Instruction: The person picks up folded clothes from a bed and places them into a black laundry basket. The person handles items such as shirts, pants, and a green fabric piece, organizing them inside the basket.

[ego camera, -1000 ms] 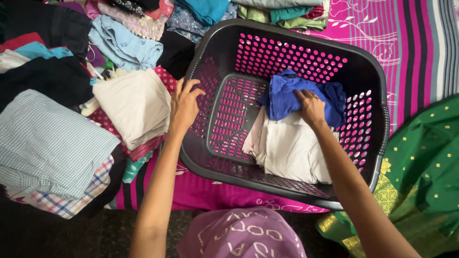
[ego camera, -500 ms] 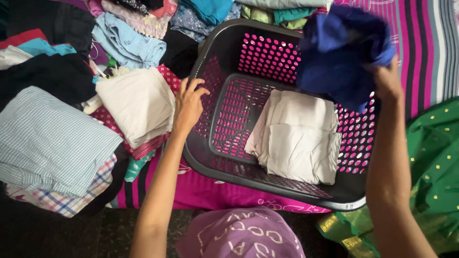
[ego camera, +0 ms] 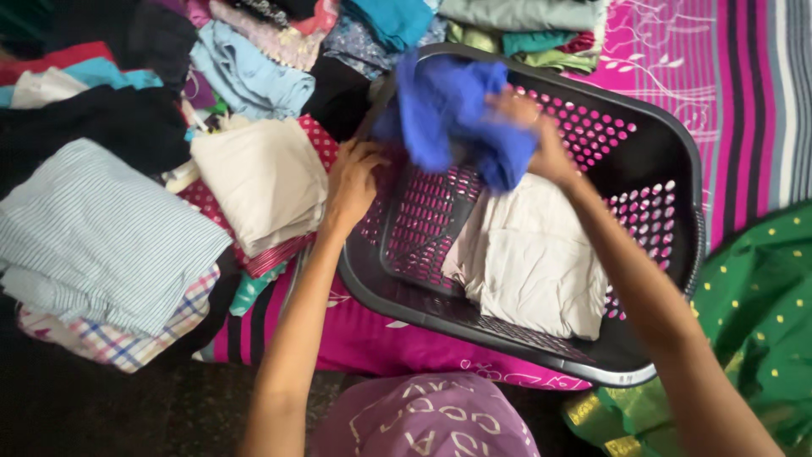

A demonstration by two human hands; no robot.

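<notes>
Laundry was spread around a dark plastic basket [ego camera: 668, 161] with pink perforated walls, taken here as the landmark. Far left of the basket, a striped pale-blue folded shirt [ego camera: 93, 237] was stacked over a checked cloth [ego camera: 110, 343]. Just left of the basket, a cream folded garment [ego camera: 262, 178] was laid. The left hand [ego camera: 351, 182] was rested on the basket's left rim, its fingers curled over the edge. Above the basket's left half, a blue garment [ego camera: 448, 110] was held up, blurred, gripped by the fingers of the right hand [ego camera: 533, 140]. Inside the basket, a beige folded cloth [ego camera: 533, 262] was lying. Right of the basket, green dotted fabric [ego camera: 761, 313] was seen.
</notes>
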